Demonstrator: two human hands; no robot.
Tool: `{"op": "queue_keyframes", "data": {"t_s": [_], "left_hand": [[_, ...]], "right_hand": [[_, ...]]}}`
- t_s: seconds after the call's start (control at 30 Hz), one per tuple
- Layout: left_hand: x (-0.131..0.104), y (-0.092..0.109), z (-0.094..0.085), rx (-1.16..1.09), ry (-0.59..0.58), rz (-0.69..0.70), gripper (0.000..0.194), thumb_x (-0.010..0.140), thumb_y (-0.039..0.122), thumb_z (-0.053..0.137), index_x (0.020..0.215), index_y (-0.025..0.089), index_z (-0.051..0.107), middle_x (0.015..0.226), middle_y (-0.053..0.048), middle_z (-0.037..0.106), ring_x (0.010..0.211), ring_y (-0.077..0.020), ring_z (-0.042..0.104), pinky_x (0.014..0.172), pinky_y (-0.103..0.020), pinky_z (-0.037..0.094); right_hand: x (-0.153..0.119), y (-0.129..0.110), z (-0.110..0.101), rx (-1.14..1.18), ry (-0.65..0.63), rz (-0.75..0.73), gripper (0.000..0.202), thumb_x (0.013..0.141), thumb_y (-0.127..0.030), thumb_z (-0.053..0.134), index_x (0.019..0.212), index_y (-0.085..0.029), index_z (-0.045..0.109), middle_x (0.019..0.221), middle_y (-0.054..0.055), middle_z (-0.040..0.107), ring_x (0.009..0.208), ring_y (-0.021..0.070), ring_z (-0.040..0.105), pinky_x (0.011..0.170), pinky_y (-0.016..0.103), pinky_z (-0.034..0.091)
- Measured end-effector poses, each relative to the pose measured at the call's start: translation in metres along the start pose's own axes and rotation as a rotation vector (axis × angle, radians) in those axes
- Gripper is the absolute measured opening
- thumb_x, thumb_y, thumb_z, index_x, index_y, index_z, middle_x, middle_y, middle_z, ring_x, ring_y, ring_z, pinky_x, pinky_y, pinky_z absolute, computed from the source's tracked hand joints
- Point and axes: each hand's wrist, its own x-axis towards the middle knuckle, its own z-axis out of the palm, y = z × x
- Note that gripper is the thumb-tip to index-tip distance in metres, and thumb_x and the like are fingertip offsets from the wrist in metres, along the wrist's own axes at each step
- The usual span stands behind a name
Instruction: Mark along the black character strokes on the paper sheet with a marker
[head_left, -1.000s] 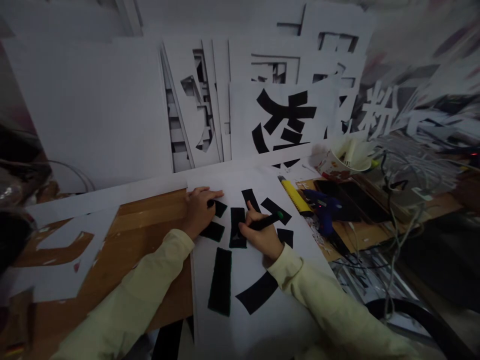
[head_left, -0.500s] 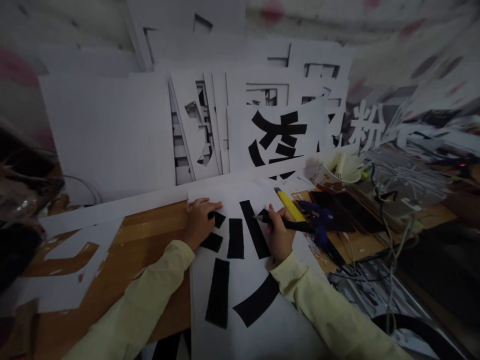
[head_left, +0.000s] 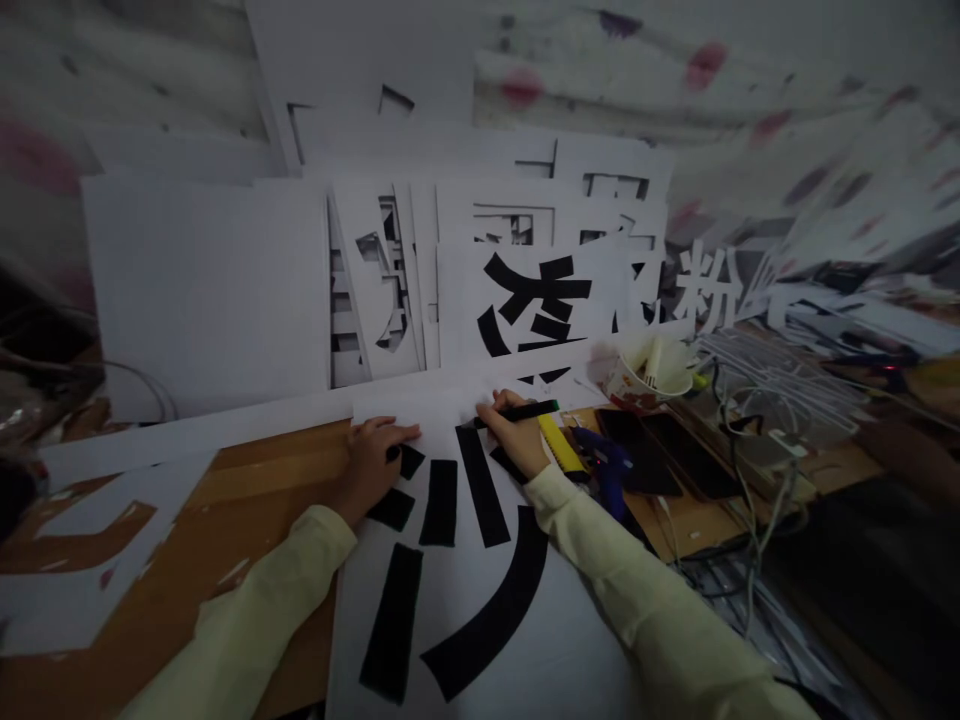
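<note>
Behind the table (head_left: 285, 455), white boards (head_left: 202, 290) were leaning in a row, several with shapes cut out of them, and above them a pale cloth (head_left: 585, 95) had pink and dark spots. On the table lay a white sheet (head_left: 442, 590), which carried black strokes of different lengths. The right hand (head_left: 517, 440) was over the upper part of this sheet, and its fingers were closed around a dark marker (head_left: 532, 410) with a green end. The marker's tip was near the top of a long slanting stroke (head_left: 486, 495); whether it touched the sheet, I could not tell. The left hand (head_left: 366, 468) rested at the left edge of the sheet, beside two short strokes (head_left: 391, 508). Something small and dark showed at its fingers, but I could not tell if they were grasping it. Nearer to the person lay a wide curved stroke (head_left: 501, 620). Just beside the right hand was a yellow tool (head_left: 564, 452), then a blue glue gun (head_left: 607, 462) and two dark flat objects (head_left: 694, 455).
</note>
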Motion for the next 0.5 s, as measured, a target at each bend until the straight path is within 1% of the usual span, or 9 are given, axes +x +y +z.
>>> {"op": "queue_keyframes", "data": {"t_s": [0.07, 0.17, 0.23, 0.3, 0.4, 0.5], "left_hand": [[0.001, -0.002, 0.001, -0.016, -0.009, 0.013, 0.043, 0.077, 0.007, 0.044, 0.106, 0.027, 0.069, 0.113, 0.0, 0.07, 0.118, -0.0265, 0.052, 0.102, -0.055, 0.03], [0.002, -0.007, 0.002, -0.049, -0.011, 0.038, 0.045, 0.077, 0.006, 0.043, 0.107, 0.027, 0.069, 0.113, 0.0, 0.07, 0.118, -0.0252, 0.051, 0.103, -0.054, 0.033], [0.002, -0.01, 0.003, -0.073, -0.006, 0.051, 0.045, 0.077, 0.006, 0.042, 0.108, 0.027, 0.069, 0.114, 0.0, 0.07, 0.118, -0.0247, 0.051, 0.102, -0.052, 0.036], [0.001, -0.012, 0.004, -0.094, -0.007, 0.055, 0.045, 0.079, 0.006, 0.042, 0.109, 0.027, 0.068, 0.114, 0.0, 0.069, 0.119, -0.0248, 0.051, 0.101, -0.052, 0.037], [0.001, -0.013, 0.004, -0.107, -0.011, 0.051, 0.043, 0.081, 0.007, 0.042, 0.11, 0.027, 0.068, 0.115, 0.0, 0.069, 0.119, -0.025, 0.05, 0.102, -0.052, 0.037], [0.0, -0.013, 0.005, -0.109, -0.019, 0.032, 0.043, 0.082, 0.006, 0.042, 0.11, 0.027, 0.067, 0.116, 0.001, 0.069, 0.12, -0.0241, 0.049, 0.102, -0.051, 0.037]], "right_hand": [[0.005, 0.018, 0.004, 0.002, 0.025, 0.009, 0.03, 0.073, -0.031, 0.064, 0.057, -0.024, 0.04, 0.044, -0.01, 0.042, 0.044, 0.0109, 0.039, 0.064, 0.032, 0.045], [0.009, 0.032, 0.005, -0.019, 0.04, -0.012, 0.032, 0.071, -0.029, 0.064, 0.055, -0.023, 0.037, 0.05, -0.009, 0.038, 0.051, 0.0113, 0.038, 0.066, 0.031, 0.045], [0.01, 0.034, 0.004, -0.039, 0.038, -0.037, 0.032, 0.071, -0.029, 0.063, 0.054, -0.023, 0.036, 0.052, -0.008, 0.037, 0.052, 0.011, 0.037, 0.074, 0.034, 0.047], [0.011, 0.033, 0.004, -0.05, 0.031, -0.065, 0.033, 0.072, -0.029, 0.062, 0.053, -0.023, 0.036, 0.051, -0.009, 0.035, 0.051, 0.0104, 0.035, 0.087, 0.038, 0.046], [0.013, 0.031, 0.006, -0.061, 0.022, -0.073, 0.035, 0.073, -0.031, 0.063, 0.053, -0.023, 0.036, 0.049, -0.01, 0.035, 0.049, 0.01, 0.034, 0.102, 0.043, 0.039], [0.013, 0.028, 0.008, -0.093, 0.018, -0.058, 0.034, 0.074, -0.031, 0.064, 0.053, -0.024, 0.039, 0.049, -0.01, 0.037, 0.049, 0.01, 0.035, 0.109, 0.045, 0.033]]}}
